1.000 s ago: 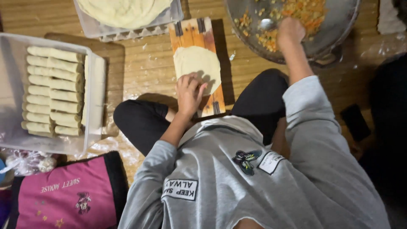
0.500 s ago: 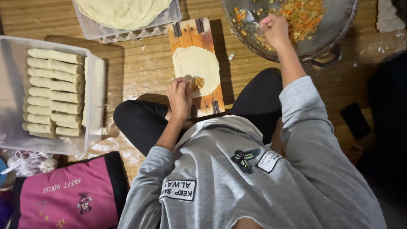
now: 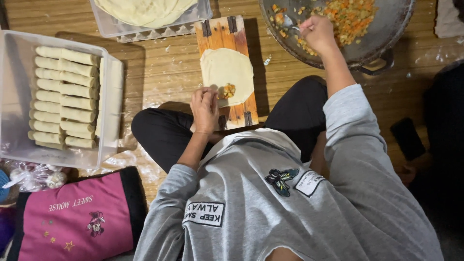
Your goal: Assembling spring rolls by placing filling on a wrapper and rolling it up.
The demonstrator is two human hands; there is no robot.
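A round pale wrapper (image 3: 227, 72) lies on a small wooden board (image 3: 223, 34) in front of my crossed legs. A small heap of orange and yellow filling (image 3: 228, 90) sits on its near edge. My left hand (image 3: 204, 108) rests at that near edge, fingers curled against the wrapper beside the filling. My right hand (image 3: 316, 31) reaches into a large dark pan (image 3: 382, 38) of chopped vegetable filling (image 3: 355, 14), shut on a spoon (image 3: 289, 22) whose bowl dips into the mix.
A clear plastic box (image 3: 14, 96) at the left holds several rolled spring rolls (image 3: 63, 96). A tray of stacked wrappers (image 3: 145, 9) stands at the top. A pink pouch (image 3: 77, 217) and a knotted plastic bag (image 3: 34, 176) lie at the lower left. A dark phone (image 3: 408, 137) lies at the right.
A spoonful of filling has appeared on the wrapper's near edge. My right hand went back into the pan with the spoon. My left hand shifted to the wrapper's near corner.
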